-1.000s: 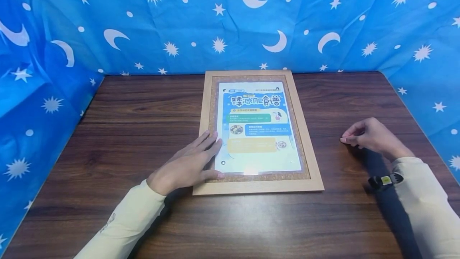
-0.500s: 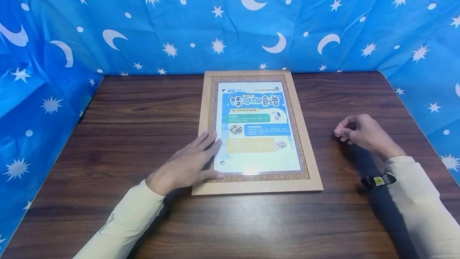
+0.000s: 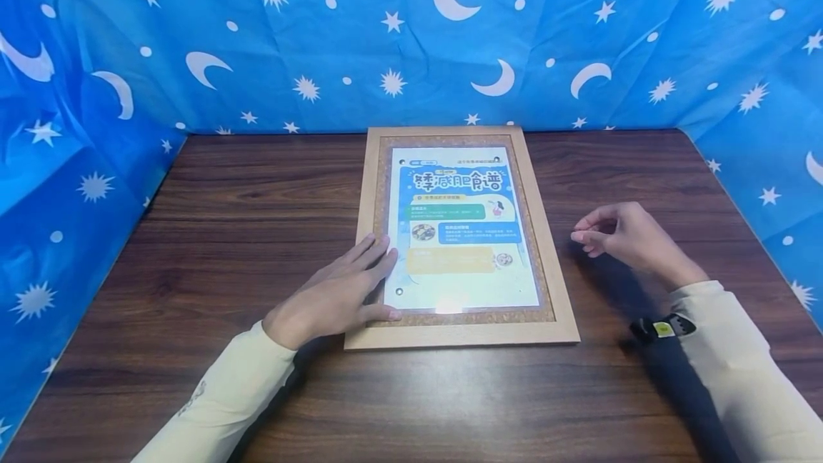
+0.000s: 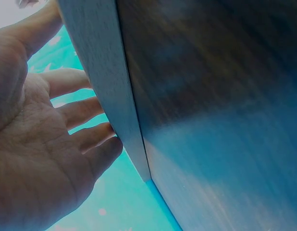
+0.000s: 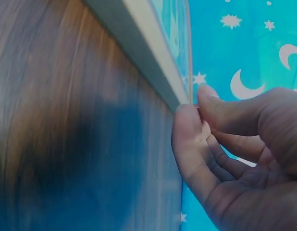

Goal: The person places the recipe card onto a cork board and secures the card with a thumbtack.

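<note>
A printed sheet (image 3: 459,284) with a blue heading lies on a cork board (image 3: 450,317) in a pale wooden frame (image 3: 463,335). Round tacks show at both upper corners and at the lower left one (image 3: 399,291). My left hand (image 3: 334,299) rests on the frame's left side, fingers spread and reaching the sheet's edge. To the right of the frame, my right hand (image 3: 633,241) is raised over the table. Its thumb and forefinger pinch a tiny thing like a thumbtack, almost wholly hidden between the tips (image 5: 188,115) in the right wrist view.
The board lies flat on a dark wood-grain table (image 3: 225,220). A blue cloth (image 3: 386,41) with white moons and stars hangs behind the table and along both sides. A bright reflection falls on the sheet's lower edge.
My right hand has lifted off the table at the right and moved left toward the frame, still pinching. The left hand and the board have stayed in place.
</note>
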A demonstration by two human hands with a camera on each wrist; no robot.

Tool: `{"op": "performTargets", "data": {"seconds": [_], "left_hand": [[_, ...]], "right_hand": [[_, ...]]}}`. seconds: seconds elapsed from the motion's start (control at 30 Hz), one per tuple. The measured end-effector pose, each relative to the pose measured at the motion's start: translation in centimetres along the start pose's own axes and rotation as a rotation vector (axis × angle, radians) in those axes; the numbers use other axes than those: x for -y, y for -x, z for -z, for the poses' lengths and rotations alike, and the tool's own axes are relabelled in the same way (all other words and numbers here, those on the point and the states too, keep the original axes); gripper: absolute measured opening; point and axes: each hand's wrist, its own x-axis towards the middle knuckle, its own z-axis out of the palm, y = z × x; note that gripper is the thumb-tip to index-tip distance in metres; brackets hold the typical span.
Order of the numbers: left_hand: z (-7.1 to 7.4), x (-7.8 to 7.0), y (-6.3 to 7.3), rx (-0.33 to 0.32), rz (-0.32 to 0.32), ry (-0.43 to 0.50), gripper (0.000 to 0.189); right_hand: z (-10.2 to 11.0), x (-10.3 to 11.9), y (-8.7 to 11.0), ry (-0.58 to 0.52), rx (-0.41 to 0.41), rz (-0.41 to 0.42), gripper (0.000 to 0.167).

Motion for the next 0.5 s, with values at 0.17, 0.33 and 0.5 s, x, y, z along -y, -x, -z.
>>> {"op": "performTargets", "data": {"seconds": [0.17,0.33,0.5], "left_hand": [[0.0,0.0,0.0,0.004,0.002,0.002,0.089],[0.0,0.1,0.1,0.006,0.002,0.001,0.089],[0.0,0.0,0.1,0.005,-0.001,0.002,0.089]], "right_hand": [[-0.5,1.1,0.0,-0.019,-0.005,0.025,0.017],[-1.0,1.8,0.0,-0.021,-0.010,0.045,0.016],[-1.4,2.3,-0.1,-0.032,-0.002,0.043,0.015]]}}
